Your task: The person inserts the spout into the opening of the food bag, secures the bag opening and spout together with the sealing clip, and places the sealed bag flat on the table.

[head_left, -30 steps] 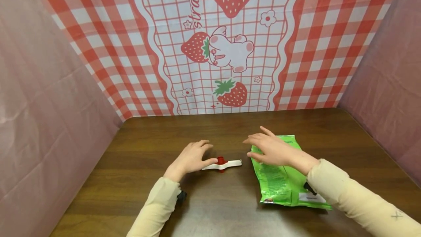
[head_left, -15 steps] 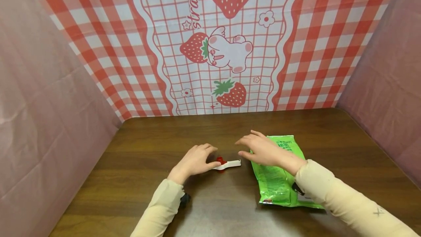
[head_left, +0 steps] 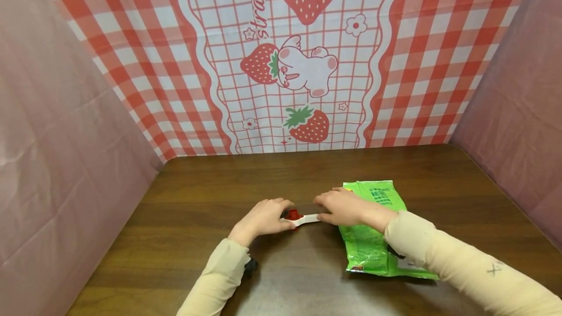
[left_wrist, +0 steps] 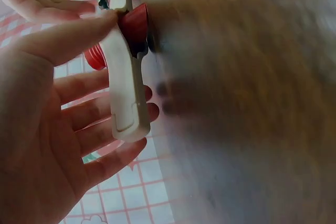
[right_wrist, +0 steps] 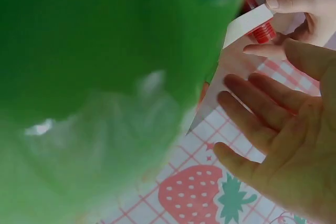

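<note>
A white bar with a red screw-like fitting [head_left: 309, 218] lies low over the brown table between both hands. My left hand [head_left: 263, 218] holds its left part; in the left wrist view the thumb presses the white bar [left_wrist: 126, 87] while the fingers of the left hand [left_wrist: 58, 114] reach behind it, tips showing at its far edge. At the bar's right end is my right hand [head_left: 344, 207], thumb close to the tip; contact is unclear. The right wrist view has that right hand [right_wrist: 299, 129] with fingers relaxed and apart, holding nothing.
A shiny green bag [head_left: 366, 245] lies flat on the wooden table [head_left: 210, 184], partly under the right hand and forearm. Behind stands a red-checked strawberry cloth [head_left: 162, 77]. Pink cloth walls [head_left: 66, 135] rise on both sides.
The left hand has moved right over the bar and taken hold of it. My right hand has moved left and lower, from above the bag to the bar's right end.
</note>
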The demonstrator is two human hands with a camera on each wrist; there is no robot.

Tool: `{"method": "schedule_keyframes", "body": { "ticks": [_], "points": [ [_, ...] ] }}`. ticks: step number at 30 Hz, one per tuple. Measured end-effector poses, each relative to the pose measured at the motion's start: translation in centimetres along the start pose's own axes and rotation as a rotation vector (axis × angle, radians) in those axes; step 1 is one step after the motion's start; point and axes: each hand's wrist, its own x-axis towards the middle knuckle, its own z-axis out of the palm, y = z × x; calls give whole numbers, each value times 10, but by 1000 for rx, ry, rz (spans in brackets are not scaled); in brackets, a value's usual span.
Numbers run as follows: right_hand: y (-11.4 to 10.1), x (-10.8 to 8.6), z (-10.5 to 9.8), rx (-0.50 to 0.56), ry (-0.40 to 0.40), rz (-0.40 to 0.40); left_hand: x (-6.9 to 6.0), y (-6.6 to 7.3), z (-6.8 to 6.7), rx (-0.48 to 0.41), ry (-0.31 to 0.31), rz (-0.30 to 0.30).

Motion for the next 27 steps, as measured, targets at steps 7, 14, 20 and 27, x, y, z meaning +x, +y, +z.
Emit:
{"method": "schedule_keyframes", "body": {
  "ticks": [7,14,20,27],
  "points": [
    [-1,3,3,-37,-43,11,0,2,1,26,27,50],
    [-2,6,6,-39,-49,29,3,4,0,-84,-10,16],
    [-1,6,6,-40,-52,15,1,6,-3,-136,-8,0],
    [2,7,4,16,-83,-2,2,6,-3,-160,9,5]
  ]
}}
